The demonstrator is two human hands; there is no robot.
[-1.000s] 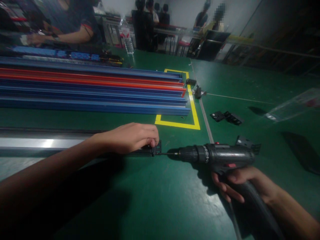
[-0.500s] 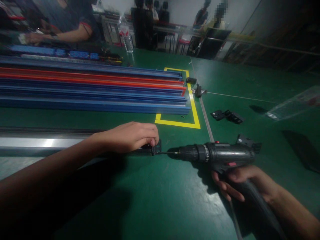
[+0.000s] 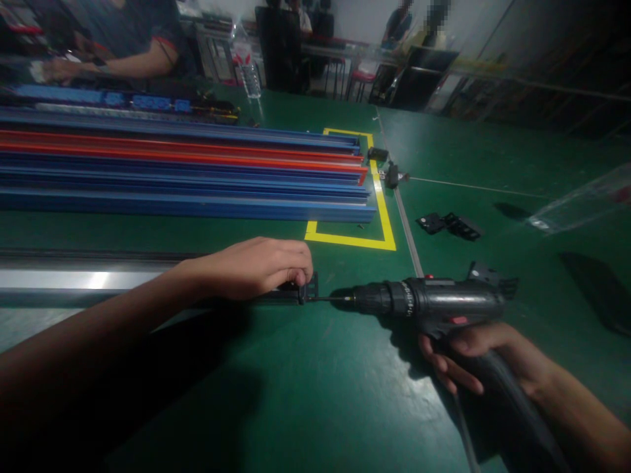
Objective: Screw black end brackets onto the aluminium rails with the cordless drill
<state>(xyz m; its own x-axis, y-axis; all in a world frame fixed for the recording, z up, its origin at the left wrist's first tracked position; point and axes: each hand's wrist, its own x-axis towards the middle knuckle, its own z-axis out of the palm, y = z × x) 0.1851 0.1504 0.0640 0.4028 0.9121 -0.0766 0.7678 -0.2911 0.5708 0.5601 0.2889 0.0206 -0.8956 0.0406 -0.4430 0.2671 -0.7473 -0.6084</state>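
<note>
My right hand (image 3: 473, 358) is wrapped round the grip of a black power drill (image 3: 458, 299) with red buttons. The drill lies level, and its long thin bit (image 3: 325, 299) points left and meets a small black end piece (image 3: 314, 286). That piece sits at the right end of a long silver and dark metal profile (image 3: 98, 279). My left hand (image 3: 266, 269) is closed over this end, its fingers bent down on the black piece; the fingertips are partly hidden. My left forearm crosses over the profile.
Long blue profiles (image 3: 197, 209) and red profiles (image 3: 197, 148) lie beyond, reaching into a yellow tape frame (image 3: 350, 244). Black plastic parts (image 3: 448, 225) lie at right, near a clear bottle (image 3: 582, 197). Another bottle (image 3: 249, 69) stands at the back. A person (image 3: 133, 46) works across the green table (image 3: 335, 394).
Hands, drill and profile keep nearly the same positions. The view has shifted very slightly, and the background lies a few pixels higher.
</note>
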